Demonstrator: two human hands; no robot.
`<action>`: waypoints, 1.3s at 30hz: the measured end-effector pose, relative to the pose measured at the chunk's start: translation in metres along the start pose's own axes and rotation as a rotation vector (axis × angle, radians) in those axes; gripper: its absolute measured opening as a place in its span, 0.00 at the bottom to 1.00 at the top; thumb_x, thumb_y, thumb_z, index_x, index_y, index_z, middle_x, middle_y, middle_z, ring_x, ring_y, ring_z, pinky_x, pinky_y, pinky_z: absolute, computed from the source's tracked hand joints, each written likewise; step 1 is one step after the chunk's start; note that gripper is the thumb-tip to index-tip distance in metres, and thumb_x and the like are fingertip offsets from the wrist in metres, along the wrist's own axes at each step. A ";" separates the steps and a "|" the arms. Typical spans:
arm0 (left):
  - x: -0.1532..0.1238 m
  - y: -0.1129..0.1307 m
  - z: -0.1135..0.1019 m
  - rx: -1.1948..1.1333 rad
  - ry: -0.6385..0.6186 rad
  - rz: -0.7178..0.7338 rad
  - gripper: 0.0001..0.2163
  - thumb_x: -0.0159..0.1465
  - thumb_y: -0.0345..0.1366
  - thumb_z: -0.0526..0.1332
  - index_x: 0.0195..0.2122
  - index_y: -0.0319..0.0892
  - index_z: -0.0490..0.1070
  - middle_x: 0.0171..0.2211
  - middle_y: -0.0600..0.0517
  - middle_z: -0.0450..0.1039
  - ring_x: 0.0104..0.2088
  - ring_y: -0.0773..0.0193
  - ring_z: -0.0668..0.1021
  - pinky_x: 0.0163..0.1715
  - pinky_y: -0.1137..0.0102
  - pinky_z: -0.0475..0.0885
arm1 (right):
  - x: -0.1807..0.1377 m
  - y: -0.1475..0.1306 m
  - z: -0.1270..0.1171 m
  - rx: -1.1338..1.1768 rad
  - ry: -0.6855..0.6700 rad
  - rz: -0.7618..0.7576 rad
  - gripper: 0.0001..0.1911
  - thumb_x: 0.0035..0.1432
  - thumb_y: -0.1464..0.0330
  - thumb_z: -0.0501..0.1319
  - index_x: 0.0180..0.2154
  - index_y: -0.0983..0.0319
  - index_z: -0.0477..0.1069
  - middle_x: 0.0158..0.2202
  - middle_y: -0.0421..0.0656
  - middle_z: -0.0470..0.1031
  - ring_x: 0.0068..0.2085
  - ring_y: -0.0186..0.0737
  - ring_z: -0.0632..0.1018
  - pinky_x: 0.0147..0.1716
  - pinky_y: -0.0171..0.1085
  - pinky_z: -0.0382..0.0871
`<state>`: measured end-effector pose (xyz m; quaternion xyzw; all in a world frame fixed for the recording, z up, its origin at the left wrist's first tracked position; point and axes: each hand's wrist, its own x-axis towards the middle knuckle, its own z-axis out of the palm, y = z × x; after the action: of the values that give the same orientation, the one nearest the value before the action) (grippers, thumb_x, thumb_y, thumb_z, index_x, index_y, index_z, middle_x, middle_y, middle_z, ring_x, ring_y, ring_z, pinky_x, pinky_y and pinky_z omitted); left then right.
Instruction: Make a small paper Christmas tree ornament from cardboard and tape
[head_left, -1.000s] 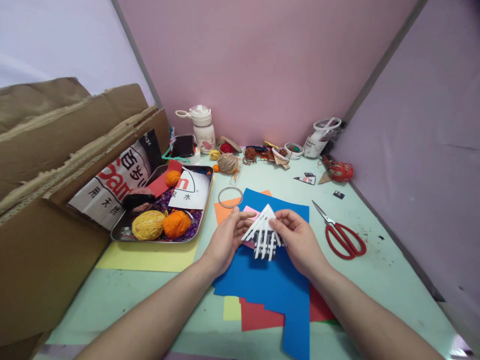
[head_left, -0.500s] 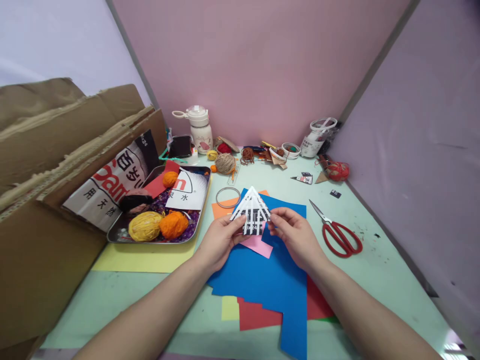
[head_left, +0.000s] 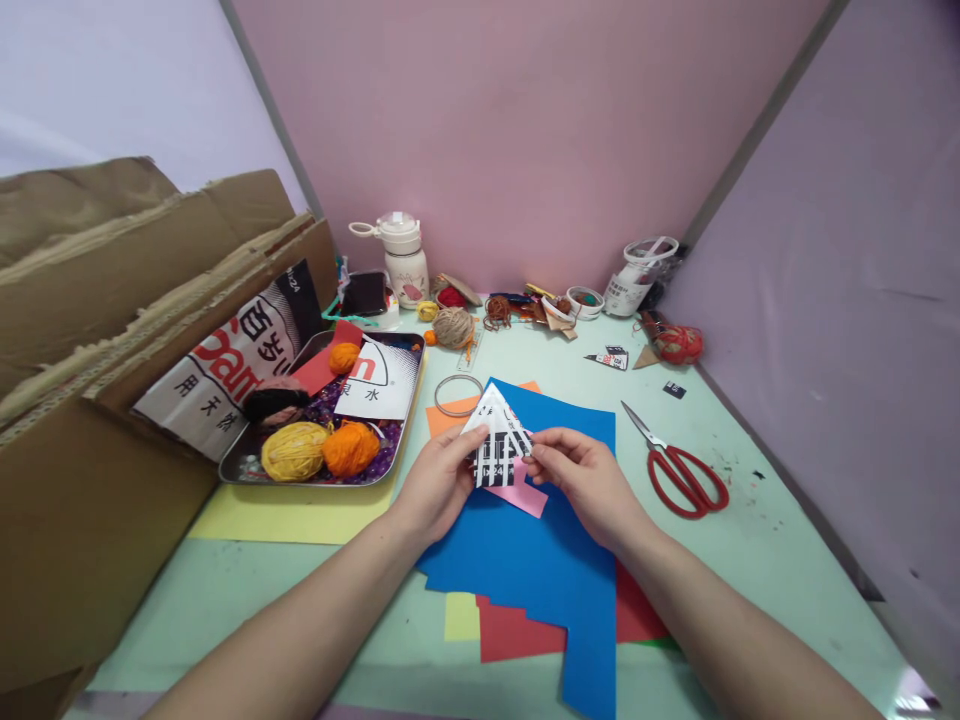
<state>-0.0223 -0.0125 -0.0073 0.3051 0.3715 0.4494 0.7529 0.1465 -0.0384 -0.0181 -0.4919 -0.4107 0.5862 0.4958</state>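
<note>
Pinching a black-and-white printed paper cutout with a pointed top and striped lower part, the left hand has its thumb pressed flat on the front and its fingers tucked behind. And there's the right hand, thumb and fingertips drawn together at the cutout's right corner! The piece is up between both hands, tip pointing away, above a small pink paper strip and a large notched blue sheet. Beyond the left hand, a thin silver-coloured ring overlaps an orange sheet. Out to the right, red-handled metal scissors lie slightly open on the pale green table. Over left, a shallow metal tray carries a yellow yarn ball touching an orange yarn ball, with brown cardboard leaning alongside!
</note>
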 end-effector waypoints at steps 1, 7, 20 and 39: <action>0.000 0.000 -0.001 -0.004 0.009 0.004 0.11 0.56 0.37 0.64 0.34 0.33 0.75 0.30 0.46 0.77 0.30 0.65 0.76 0.33 0.72 0.70 | 0.000 0.000 0.000 -0.002 -0.002 0.008 0.12 0.51 0.62 0.64 0.35 0.63 0.73 0.29 0.43 0.76 0.30 0.34 0.76 0.33 0.35 0.70; 0.002 -0.002 -0.002 0.025 -0.004 0.025 0.14 0.58 0.38 0.63 0.40 0.33 0.75 0.34 0.44 0.77 0.33 0.63 0.77 0.36 0.70 0.70 | 0.002 -0.002 -0.003 -0.148 -0.003 -0.016 0.11 0.56 0.63 0.58 0.38 0.62 0.72 0.30 0.43 0.76 0.32 0.36 0.76 0.34 0.37 0.70; -0.006 -0.006 0.000 0.499 -0.055 0.001 0.16 0.56 0.44 0.63 0.37 0.37 0.77 0.30 0.49 0.76 0.28 0.65 0.73 0.28 0.73 0.65 | -0.006 0.000 -0.003 -0.835 0.158 -0.805 0.15 0.60 0.71 0.56 0.49 0.55 0.63 0.43 0.45 0.72 0.46 0.44 0.70 0.43 0.45 0.67; -0.012 -0.002 0.006 0.754 -0.107 0.153 0.13 0.57 0.42 0.60 0.34 0.40 0.78 0.31 0.51 0.75 0.31 0.62 0.72 0.30 0.73 0.65 | -0.002 0.001 -0.006 -1.008 0.070 -0.842 0.14 0.61 0.72 0.52 0.49 0.56 0.63 0.41 0.45 0.73 0.43 0.44 0.71 0.43 0.45 0.67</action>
<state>-0.0205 -0.0252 -0.0018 0.6101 0.4471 0.3199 0.5705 0.1521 -0.0405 -0.0200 -0.4797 -0.7761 0.0617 0.4047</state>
